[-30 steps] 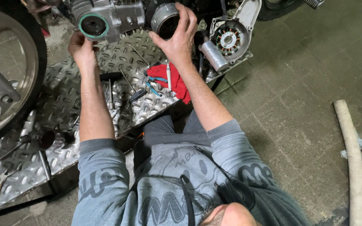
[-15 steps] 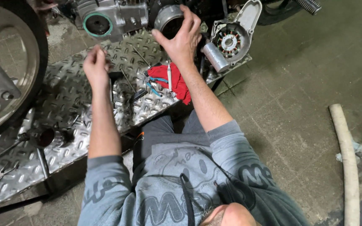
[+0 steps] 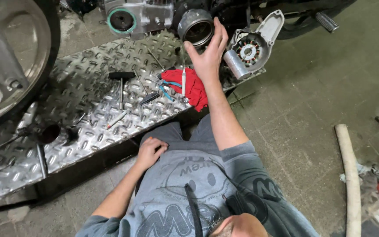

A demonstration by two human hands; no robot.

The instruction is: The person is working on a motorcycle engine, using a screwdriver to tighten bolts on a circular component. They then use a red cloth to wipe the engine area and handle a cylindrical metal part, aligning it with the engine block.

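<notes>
A: Head view. Right hand (image 3: 208,59) raised with fingers spread, grip released, holding nothing. It sits just below and beside the round silver metal cylinder opening (image 3: 196,27) of the engine; fingertips near its rim, but I cannot tell whether they touch it.

B: And what sits on the other side of that hand?

A: Outward of it, the pale metal side cover with a copper-wound coil ring (image 3: 251,48), with a small silver canister (image 3: 234,64) leaning against its near edge. Directly under the wrist lies a crumpled red cloth (image 3: 188,87) on the diamond-pattern steel plate (image 3: 80,109). A thin white rod-shaped tool (image 3: 183,81) and blue-handled pliers (image 3: 166,90) rest on the cloth, just inward of the wrist.

B: Left hand?

A: Left hand (image 3: 151,151) is well apart from the engine, resting on the person's own lap at the hem of the grey printed sweatshirt (image 3: 198,184). Fingers curled loosely against the fabric; nothing grasped.

B: Other items?

A: Farther inward from the right hand, a black T-handle wrench (image 3: 121,85) lies on the plate. Beyond the left hand, a large spoked wheel (image 3: 9,57). Outward, on the concrete floor (image 3: 294,131), a pale hose (image 3: 349,175).
</notes>
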